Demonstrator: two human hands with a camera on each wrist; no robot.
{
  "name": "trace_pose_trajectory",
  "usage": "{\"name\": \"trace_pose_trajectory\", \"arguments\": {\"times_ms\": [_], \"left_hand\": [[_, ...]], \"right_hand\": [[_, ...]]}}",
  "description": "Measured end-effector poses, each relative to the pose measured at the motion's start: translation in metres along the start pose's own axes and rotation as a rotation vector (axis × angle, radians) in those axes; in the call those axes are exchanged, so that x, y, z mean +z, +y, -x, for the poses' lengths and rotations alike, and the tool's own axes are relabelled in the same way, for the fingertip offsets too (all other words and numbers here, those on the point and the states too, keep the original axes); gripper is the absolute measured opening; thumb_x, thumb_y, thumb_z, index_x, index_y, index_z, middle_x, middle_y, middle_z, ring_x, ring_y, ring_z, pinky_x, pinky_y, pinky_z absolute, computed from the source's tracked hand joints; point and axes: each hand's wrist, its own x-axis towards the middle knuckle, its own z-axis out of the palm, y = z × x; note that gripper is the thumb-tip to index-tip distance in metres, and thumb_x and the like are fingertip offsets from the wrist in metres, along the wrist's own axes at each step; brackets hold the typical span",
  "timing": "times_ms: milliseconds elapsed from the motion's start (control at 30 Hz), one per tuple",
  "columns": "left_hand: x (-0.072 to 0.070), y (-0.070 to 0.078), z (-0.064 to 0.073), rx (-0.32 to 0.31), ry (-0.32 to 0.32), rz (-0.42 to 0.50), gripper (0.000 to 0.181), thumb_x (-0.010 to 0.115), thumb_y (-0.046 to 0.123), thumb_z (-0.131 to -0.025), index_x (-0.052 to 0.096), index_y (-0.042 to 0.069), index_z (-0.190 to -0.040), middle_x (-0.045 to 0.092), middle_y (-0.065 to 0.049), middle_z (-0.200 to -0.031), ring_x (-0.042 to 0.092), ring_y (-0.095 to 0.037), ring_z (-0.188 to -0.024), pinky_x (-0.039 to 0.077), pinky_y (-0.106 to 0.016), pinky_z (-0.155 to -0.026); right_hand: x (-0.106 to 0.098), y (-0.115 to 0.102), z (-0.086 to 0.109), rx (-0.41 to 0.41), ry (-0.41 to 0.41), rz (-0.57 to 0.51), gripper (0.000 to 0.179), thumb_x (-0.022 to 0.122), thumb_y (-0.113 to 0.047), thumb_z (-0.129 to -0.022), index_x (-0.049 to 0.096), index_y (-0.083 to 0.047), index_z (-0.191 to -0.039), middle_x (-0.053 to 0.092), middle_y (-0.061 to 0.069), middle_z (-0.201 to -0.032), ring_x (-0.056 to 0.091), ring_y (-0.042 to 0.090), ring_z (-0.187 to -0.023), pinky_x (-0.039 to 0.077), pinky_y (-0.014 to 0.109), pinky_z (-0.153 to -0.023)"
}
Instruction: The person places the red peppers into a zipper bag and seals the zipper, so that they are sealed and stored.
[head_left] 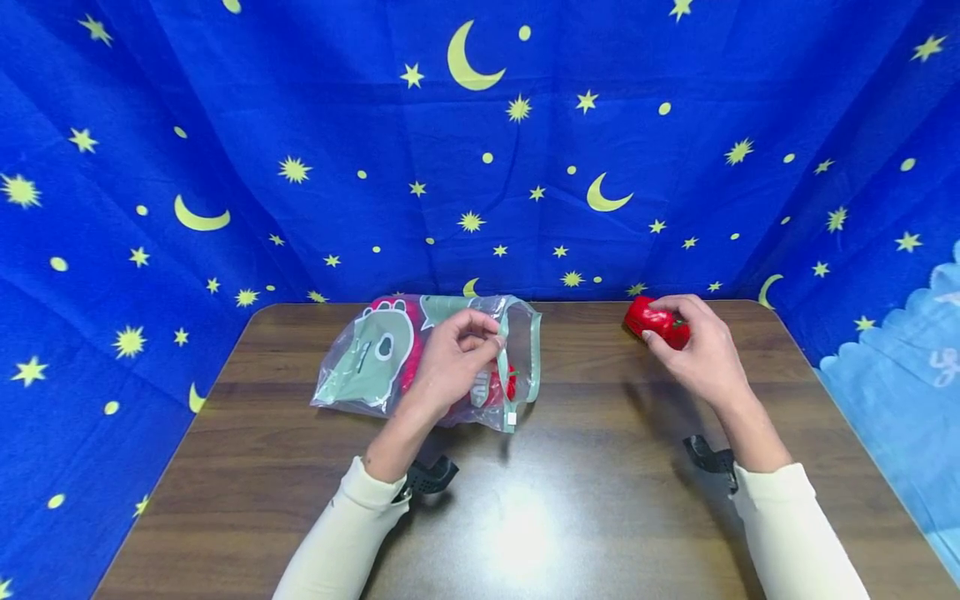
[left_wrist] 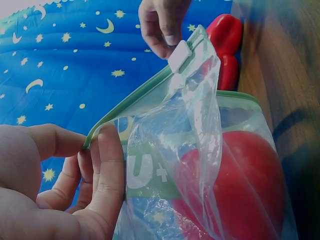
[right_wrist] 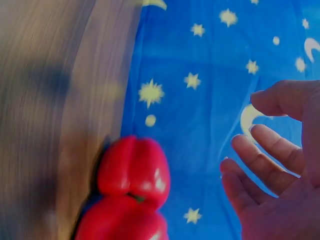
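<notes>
My left hand [head_left: 452,360] pinches the opening edge of a clear zip bag [left_wrist: 150,172] with pale green trim, a bear print and a white slider [left_wrist: 179,56]. Through its plastic shows a red bell pepper [left_wrist: 255,182], with its green stem side toward the bag's mouth in the head view. To the right, two red bell peppers [right_wrist: 134,170] lie one against the other near the table's far edge. Beside and over them hovers my right hand [head_left: 699,350], thumb and fingers spread and loosely bent, nothing between them in the right wrist view.
The brown wooden table [head_left: 600,500] ends at a blue curtain [head_left: 360,225] with yellow moons and stars. A lighter blue cloth [head_left: 900,400] hangs at the right. Black camera mounts [head_left: 431,477] sit on both wrists. Something deep pink [head_left: 411,367] fills part of the bag.
</notes>
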Motion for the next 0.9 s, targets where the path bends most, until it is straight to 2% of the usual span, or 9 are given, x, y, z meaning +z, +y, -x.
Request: {"name": "trace_pose_trajectory", "arguments": {"times_ms": [100,133,267,367,500,633,733,900], "left_hand": [[0.000,0.000,0.000,0.002,0.000,0.004,0.015,0.073,0.000,-0.094,0.069,0.002,-0.108,0.068,-0.006,-0.093,0.066,-0.010,-0.077,0.053,-0.022,-0.066],[0.000,0.000,0.000,0.002,0.001,0.005,0.015,0.073,-0.001,-0.094,0.069,0.002,-0.108,0.068,-0.006,-0.094,0.066,-0.010,-0.077,0.053,-0.022,-0.066],[0.001,0.000,0.000,0.001,-0.001,0.011,0.016,0.074,-0.001,-0.093,0.069,0.001,-0.109,0.069,-0.007,-0.094,0.066,-0.010,-0.077,0.054,-0.021,-0.067],[0.002,0.001,0.001,0.001,0.001,0.012,0.016,0.074,-0.001,-0.094,0.070,0.001,-0.109,0.069,-0.007,-0.094,0.066,-0.010,-0.077,0.055,-0.021,-0.067],[0.001,0.001,0.001,-0.003,0.000,0.022,0.016,0.074,-0.001,-0.093,0.069,0.001,-0.109,0.069,-0.007,-0.094,0.067,-0.010,-0.077,0.056,-0.021,-0.068],[0.001,0.002,0.002,-0.008,-0.004,0.030,0.017,0.074,-0.001,-0.093,0.069,0.000,-0.109,0.068,-0.007,-0.094,0.067,-0.011,-0.077,0.058,-0.023,-0.070],[0.000,0.002,0.002,-0.004,-0.006,0.029,0.017,0.074,-0.001,-0.094,0.069,0.000,-0.109,0.068,-0.007,-0.093,0.067,-0.011,-0.076,0.058,-0.023,-0.070],[0.000,0.001,0.001,0.005,-0.007,0.030,0.016,0.074,-0.001,-0.094,0.069,0.000,-0.109,0.068,-0.007,-0.092,0.067,-0.010,-0.075,0.058,-0.023,-0.069]], "right_hand": [[-0.005,0.013,-0.001,0.026,0.011,0.019,0.039,0.080,-0.009,-0.089,0.068,-0.001,-0.124,0.066,0.021,-0.125,0.058,0.043,-0.120,0.046,0.060,-0.097],[-0.006,0.018,-0.001,0.026,0.018,0.024,0.040,0.081,-0.010,-0.088,0.067,0.000,-0.124,0.065,0.022,-0.125,0.057,0.044,-0.121,0.044,0.061,-0.098],[-0.012,0.035,-0.002,-0.006,0.044,0.045,0.045,0.083,-0.009,-0.083,0.067,0.005,-0.123,0.064,0.027,-0.124,0.052,0.047,-0.124,0.036,0.060,-0.103],[-0.016,0.045,-0.001,0.013,0.031,0.063,0.051,0.085,-0.010,-0.081,0.065,0.006,-0.126,0.061,0.029,-0.130,0.048,0.048,-0.129,0.032,0.061,-0.108],[-0.020,0.056,0.002,0.099,-0.021,0.100,0.060,0.085,-0.015,-0.085,0.060,0.005,-0.135,0.053,0.032,-0.143,0.040,0.051,-0.136,0.030,0.068,-0.111],[-0.022,0.064,0.004,0.195,-0.083,0.139,0.067,0.085,-0.019,-0.087,0.055,0.002,-0.143,0.045,0.032,-0.151,0.033,0.054,-0.139,0.031,0.073,-0.109],[-0.023,0.070,0.005,0.246,-0.120,0.160,0.071,0.085,-0.022,-0.088,0.052,0.001,-0.146,0.042,0.032,-0.152,0.031,0.055,-0.139,0.033,0.076,-0.108],[-0.024,0.077,0.007,0.268,-0.162,0.169,0.076,0.084,-0.025,-0.089,0.048,0.004,-0.148,0.045,0.036,-0.145,0.037,0.055,-0.134,0.037,0.077,-0.105]]}}
